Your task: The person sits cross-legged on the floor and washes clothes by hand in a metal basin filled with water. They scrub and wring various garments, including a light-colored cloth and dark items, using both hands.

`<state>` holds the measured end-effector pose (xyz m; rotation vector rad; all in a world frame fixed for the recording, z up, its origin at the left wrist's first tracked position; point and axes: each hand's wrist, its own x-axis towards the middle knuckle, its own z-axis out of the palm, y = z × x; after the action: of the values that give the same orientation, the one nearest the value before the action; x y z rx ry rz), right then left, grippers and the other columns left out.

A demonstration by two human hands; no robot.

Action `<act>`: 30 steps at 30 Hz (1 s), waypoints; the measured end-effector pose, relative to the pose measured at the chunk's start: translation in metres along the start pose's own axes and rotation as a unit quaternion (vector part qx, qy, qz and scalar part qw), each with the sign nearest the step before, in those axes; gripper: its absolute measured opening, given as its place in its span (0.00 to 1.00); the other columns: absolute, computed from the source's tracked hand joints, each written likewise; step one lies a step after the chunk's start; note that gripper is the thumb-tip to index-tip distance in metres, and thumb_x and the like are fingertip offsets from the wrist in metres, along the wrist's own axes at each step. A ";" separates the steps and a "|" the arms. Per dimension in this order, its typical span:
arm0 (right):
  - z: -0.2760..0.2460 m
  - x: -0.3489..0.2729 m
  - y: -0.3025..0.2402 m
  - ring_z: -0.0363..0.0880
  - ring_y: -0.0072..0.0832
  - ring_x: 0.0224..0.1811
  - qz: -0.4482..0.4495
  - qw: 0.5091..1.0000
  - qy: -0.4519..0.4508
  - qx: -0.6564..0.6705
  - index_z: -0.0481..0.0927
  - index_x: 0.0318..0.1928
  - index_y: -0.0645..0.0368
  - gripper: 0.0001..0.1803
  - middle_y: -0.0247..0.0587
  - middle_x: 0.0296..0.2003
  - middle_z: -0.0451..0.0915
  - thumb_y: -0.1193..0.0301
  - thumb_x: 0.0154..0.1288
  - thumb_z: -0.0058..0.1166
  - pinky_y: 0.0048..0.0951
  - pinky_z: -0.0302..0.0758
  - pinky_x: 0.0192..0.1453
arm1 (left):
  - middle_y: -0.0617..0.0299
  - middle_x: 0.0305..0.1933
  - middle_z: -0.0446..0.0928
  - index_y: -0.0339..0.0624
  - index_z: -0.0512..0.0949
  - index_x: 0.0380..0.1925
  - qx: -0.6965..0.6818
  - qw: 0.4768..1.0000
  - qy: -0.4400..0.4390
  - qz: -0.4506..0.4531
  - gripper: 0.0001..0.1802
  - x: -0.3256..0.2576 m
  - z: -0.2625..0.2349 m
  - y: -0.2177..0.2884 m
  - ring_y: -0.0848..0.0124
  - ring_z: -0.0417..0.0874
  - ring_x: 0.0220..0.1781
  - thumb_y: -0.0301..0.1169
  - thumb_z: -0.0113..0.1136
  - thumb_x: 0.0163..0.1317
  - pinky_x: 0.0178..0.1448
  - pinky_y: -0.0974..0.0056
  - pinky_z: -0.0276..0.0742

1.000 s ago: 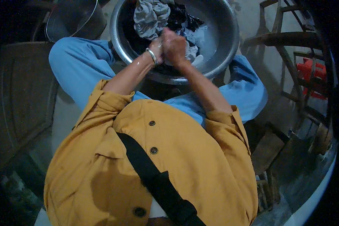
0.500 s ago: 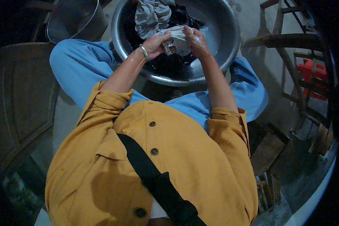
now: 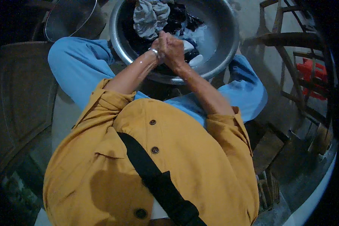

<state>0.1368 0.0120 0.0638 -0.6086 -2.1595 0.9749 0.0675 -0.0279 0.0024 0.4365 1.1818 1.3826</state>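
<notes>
Both hands, the left hand (image 3: 159, 44) and right hand (image 3: 174, 48), were clenched together on one white cloth (image 3: 192, 52) inside one large metal basin (image 3: 229, 34), beside one grey garment (image 3: 148, 17) and one empty metal pot (image 3: 69, 20).

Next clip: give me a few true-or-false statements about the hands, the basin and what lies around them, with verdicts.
1. Both hands are pressed together over the round grey metal basin. True.
2. The basin is empty. False: it holds a grey crumpled cloth and dark wet laundry.
3. A metal bangle sits on the left wrist. True.
4. The person wears a green shirt. False: it is a mustard-yellow buttoned shirt.
5. A second metal vessel stands left of the basin. True.
</notes>
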 end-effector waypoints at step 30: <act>-0.034 0.011 0.027 0.69 0.33 0.16 0.047 0.989 -0.061 0.125 0.73 0.25 0.59 0.11 0.43 0.20 0.72 0.63 0.52 0.49 0.30 0.67 0.23 | 0.56 0.41 0.72 0.41 0.69 0.39 -0.089 0.994 0.067 0.009 0.11 -0.007 -0.009 0.025 0.68 0.76 0.41 0.35 0.48 0.61 0.40 0.63 0.75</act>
<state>0.1585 0.0511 0.0635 -0.5443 -2.0832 1.3404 0.0485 -0.0320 0.0221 0.2315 1.1536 1.5370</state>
